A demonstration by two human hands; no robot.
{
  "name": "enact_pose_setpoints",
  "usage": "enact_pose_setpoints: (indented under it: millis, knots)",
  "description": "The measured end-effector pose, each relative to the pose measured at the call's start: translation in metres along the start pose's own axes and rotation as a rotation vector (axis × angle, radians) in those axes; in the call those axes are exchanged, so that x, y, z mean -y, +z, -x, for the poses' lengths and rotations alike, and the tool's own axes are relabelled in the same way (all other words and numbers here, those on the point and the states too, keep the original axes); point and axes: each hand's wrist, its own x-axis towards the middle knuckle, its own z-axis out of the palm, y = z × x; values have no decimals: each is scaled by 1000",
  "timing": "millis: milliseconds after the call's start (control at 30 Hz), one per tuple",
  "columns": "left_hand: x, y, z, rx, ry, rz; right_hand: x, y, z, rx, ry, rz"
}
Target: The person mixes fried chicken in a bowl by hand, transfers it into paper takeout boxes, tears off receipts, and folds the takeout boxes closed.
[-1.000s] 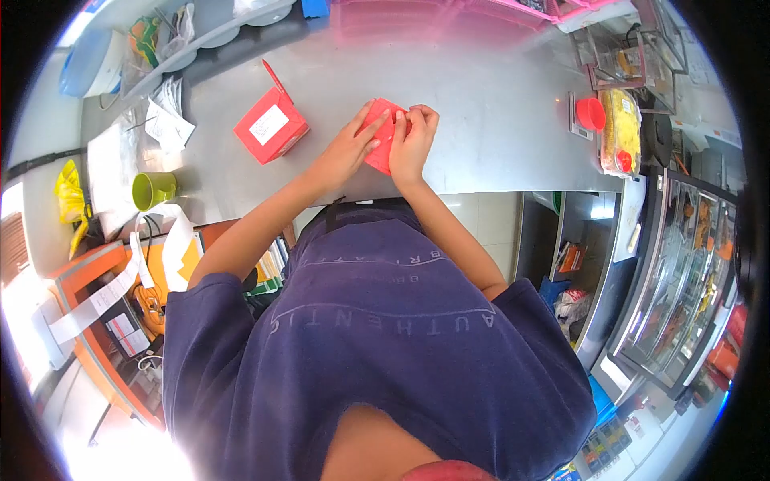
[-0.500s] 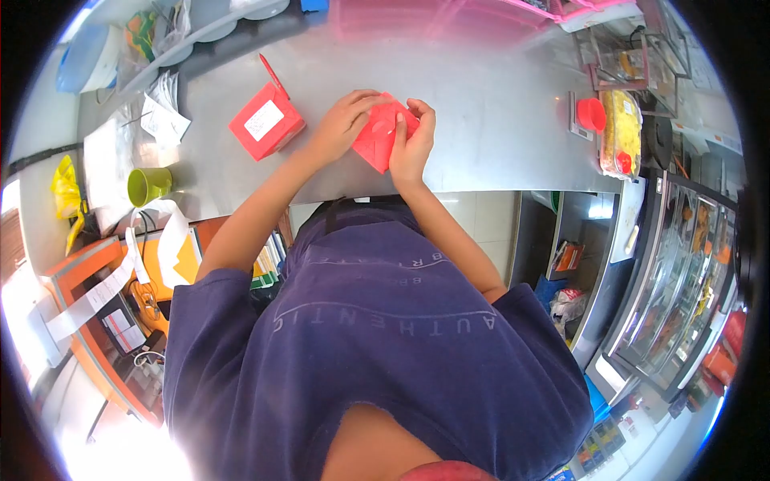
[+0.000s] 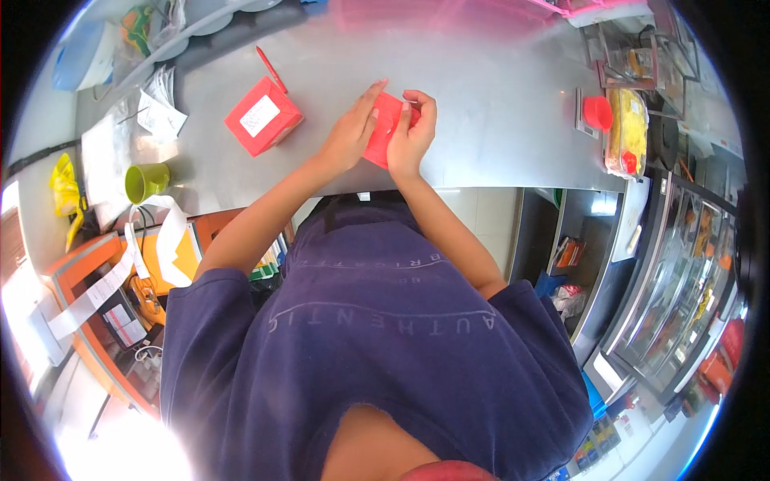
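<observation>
A small red box (image 3: 382, 130) is between my two hands, above the metal counter near its front edge. Along its left side lies my left hand (image 3: 354, 133), palm pressed in and fingers nearly straight. My right hand (image 3: 412, 135) curls round the opposite side, fingers bent over the far corner. Between them they grip the box, and the palms hide much of it. To the left stands a second red box (image 3: 286, 120) with a white label (image 3: 260, 116) bearing small print. A red pen (image 3: 271, 70) lies just behind that box.
On the left are a green cup (image 3: 147, 183), paper slips (image 3: 161, 115) and a trailing paper roll (image 3: 170, 232). At the right end sit a scale with a red cup (image 3: 597, 113) and a yellow-filled package (image 3: 626, 132). A glass display case (image 3: 670, 280) stands beyond.
My left hand has shifted from fingers bent over the top of the box to lying straighter along its left side. The box has turned slightly between my hands.
</observation>
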Motion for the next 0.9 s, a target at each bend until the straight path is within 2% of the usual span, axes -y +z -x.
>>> enact_pose_setpoints:
  millis: [100, 267, 300, 400, 500, 600, 667, 700, 800, 900]
  knots:
    - [2, 1, 1, -17, 25, -72, 8, 1, -3, 47, -38, 137]
    - [-13, 3, -1, 20, -135, -133, 10, 0, 3, 138, -96, 326]
    - [-15, 2, -1, 39, -176, -142, 10, -1, 3, 135, -94, 313]
    - [-6, 3, -1, -18, -59, -134, 8, -1, 3, 124, -62, 240]
    - [9, 0, -7, 17, 72, -20, 3, -8, 3, 138, 7, 77]
    - [20, -8, -11, 71, 112, 144, -4, -21, 5, 172, 57, -87]
    - [18, -13, -11, 79, 101, 59, -7, -34, 9, 165, 62, -117]
    - [15, -17, -11, 84, 96, 17, -5, -44, 11, 231, 57, -75]
    - [0, -15, -1, -63, 119, -111, 5, -56, 22, 343, 0, 53]
    - [-10, -4, 14, -35, -38, -52, 5, -49, 22, 294, 45, -24]
